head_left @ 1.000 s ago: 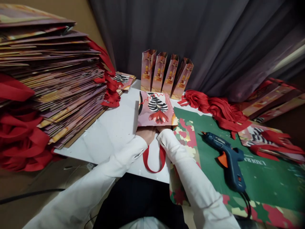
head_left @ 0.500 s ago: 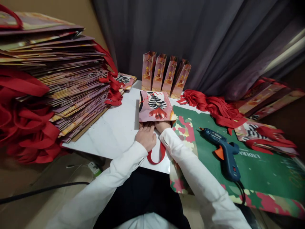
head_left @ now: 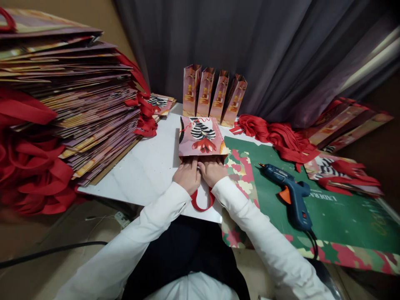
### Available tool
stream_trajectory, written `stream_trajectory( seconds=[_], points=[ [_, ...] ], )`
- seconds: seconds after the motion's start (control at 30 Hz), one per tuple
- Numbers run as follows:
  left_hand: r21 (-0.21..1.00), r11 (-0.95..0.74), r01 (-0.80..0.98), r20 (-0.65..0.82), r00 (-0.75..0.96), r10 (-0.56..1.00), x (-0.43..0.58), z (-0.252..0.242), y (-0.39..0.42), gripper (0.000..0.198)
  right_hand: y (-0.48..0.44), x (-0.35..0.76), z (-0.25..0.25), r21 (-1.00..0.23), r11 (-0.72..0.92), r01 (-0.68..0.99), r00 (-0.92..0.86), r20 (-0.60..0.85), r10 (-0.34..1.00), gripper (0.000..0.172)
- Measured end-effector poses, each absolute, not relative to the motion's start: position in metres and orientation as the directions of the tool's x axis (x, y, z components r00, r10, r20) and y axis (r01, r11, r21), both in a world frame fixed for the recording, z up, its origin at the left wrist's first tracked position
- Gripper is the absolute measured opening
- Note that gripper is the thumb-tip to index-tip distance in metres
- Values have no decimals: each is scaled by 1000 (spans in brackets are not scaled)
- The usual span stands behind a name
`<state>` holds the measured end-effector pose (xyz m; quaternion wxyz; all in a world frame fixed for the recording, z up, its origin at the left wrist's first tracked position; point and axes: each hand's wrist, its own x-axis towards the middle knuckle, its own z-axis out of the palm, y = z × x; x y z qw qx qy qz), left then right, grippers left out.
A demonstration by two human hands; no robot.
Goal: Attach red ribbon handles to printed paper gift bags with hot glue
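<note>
From the head view, my left hand (head_left: pixel 187 175) and right hand (head_left: pixel 214 171) lie side by side, knuckles up. The fingers (head_left: pixel 192 163) bend down onto the near edge of a flat, glossy paper bag (head_left: pixel 201 137); I cannot tell whether they pinch it or only press. The bag lies just beyond the fingers on the smooth white surface (head_left: pixel 150 166). A red ribbon loop (head_left: pixel 202 203) curves behind the fingers, between my wrists. Right of the fingers, a blue glue gun (head_left: pixel 292 196) rests on a green printed sheet (head_left: pixel 337 221). Far left of them towers a stack of flat bags (head_left: pixel 78 96). Beyond them, four folded bags (head_left: pixel 212 93) stand upright.
</note>
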<state>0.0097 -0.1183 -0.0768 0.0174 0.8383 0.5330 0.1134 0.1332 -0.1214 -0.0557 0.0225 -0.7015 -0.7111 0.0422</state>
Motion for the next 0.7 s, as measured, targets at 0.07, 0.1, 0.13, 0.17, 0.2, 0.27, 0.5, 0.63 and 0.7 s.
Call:
stream_trajectory(
  seconds=[0.07,0.1,0.13,0.17,0.2,0.27,0.5,0.63,0.7],
  points=[
    [145,-429,892,172,404,898,9,-77,-119,46,-122,140,-57,-76,-35,996,33,-28,999,47],
    [142,-425,894,170,401,900,8,-78,-119,46,-122,143,-58,-68,-56,996,54,-32,998,44],
    [140,-417,898,166,394,904,7,-78,-118,46,-123,146,-58,-60,-69,996,67,-36,997,42],
    [138,-406,903,164,383,909,6,-78,-118,45,-124,148,-59,-53,-74,996,72,-39,997,40],
    [137,-394,909,162,372,914,5,-79,-118,45,-125,150,-59,-47,-73,996,71,-41,997,38],
    [133,-378,916,165,356,920,2,-78,-118,42,-125,150,-59,-35,-75,997,74,-39,996,38],
    [82,-445,891,186,425,886,-15,-71,-109,40,-127,149,-56,13,-14,1000,15,-47,999,36],
    [19,-533,846,224,516,827,-32,-59,-97,52,-129,154,-45,39,119,992,-118,-29,993,50],
    [-21,-580,814,264,564,782,-37,-50,-93,52,-129,156,-38,74,169,983,-171,18,985,52]
  ],
)
